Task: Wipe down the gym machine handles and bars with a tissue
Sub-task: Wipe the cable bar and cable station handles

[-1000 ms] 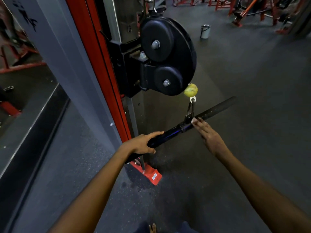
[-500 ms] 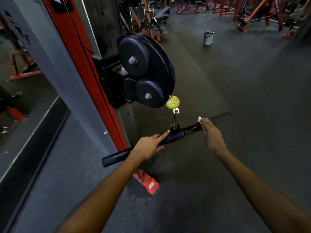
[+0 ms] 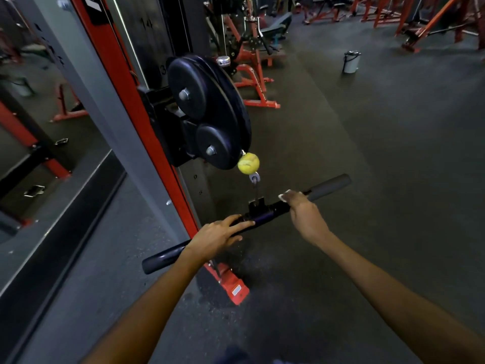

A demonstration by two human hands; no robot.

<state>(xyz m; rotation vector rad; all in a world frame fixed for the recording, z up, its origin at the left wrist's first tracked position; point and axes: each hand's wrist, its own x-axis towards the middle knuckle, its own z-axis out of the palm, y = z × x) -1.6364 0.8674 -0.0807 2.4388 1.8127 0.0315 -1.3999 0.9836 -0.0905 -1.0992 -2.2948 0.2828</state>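
Right hand (image 3: pixel 305 215) was curled over the bar (image 3: pixel 329 187), pinching a white tissue (image 3: pixel 284 196) against it; only a small corner of tissue showed past my fingers. That hand sat on the bare metal section just right of the centre bracket (image 3: pixel 256 205), touching the inner end of the right grip sleeve.

Left hand (image 3: pixel 219 235) lay on the bar left of the bracket, fingers straight and pointing toward the centre, thumb underneath. More a flat press than a full wrap; couldn't tell how far the thumb closed under it.

Bar ran diagonally, left end low and near me, right end higher and farther off. It hung by its bracket from a short link and clip (image 3: pixel 254 178) below a yellow-green ball (image 3: pixel 248 163) on the cable. Ball was just beside the lower edge of the black pulley housing (image 3: pixel 207 111), which was mounted on the red upright (image 3: pixel 126 82) of the cable machine. Red foot (image 3: pixel 235 287) of that upright was on the dark rubber floor (image 3: pixel 367 153), below the bar.

Grey post (image 3: pixel 78 74) and mirror (image 3: pixel 34 122) at left. Small bucket (image 3: pixel 351 61) stood well apart on the floor beyond. Red benches and frames (image 3: pixel 252 82) farther back.
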